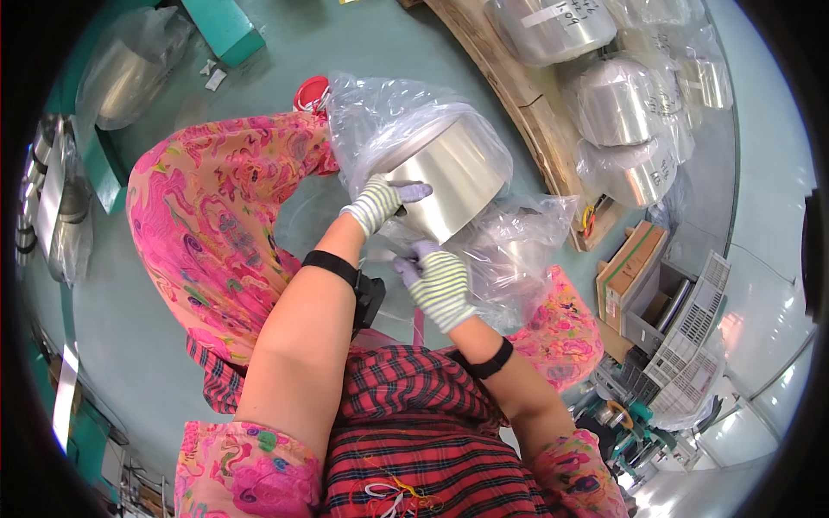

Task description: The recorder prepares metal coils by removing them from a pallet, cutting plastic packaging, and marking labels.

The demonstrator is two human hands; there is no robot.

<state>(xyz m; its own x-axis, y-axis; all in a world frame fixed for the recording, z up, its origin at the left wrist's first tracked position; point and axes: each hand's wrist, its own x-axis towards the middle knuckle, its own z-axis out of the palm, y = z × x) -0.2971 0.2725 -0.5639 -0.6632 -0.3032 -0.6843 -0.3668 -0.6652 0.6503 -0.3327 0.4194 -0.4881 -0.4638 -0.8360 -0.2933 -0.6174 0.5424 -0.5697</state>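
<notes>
A shiny silver metal cylinder [453,177], wider at one end, lies tilted in front of me, partly inside a clear plastic bag [371,108]. My left hand [380,203], in a striped glove with purple fingertips, is closed on its near-left edge, the thumb lying along the metal. Just below the cylinder's lower corner is my right hand [440,285] in a matching glove. Its fingers are curled together; what they hold, if anything, is too small to tell. Beside that hand, more clear plastic [518,250] covers another rounded metal piece.
Several bagged metal cylinders [613,99] stand at the far right behind a wooden beam [509,82]. A cardboard box [630,268] and grey crates [691,324] are on the right. Another bagged cylinder [129,86] sits far left near green metal beams [224,30].
</notes>
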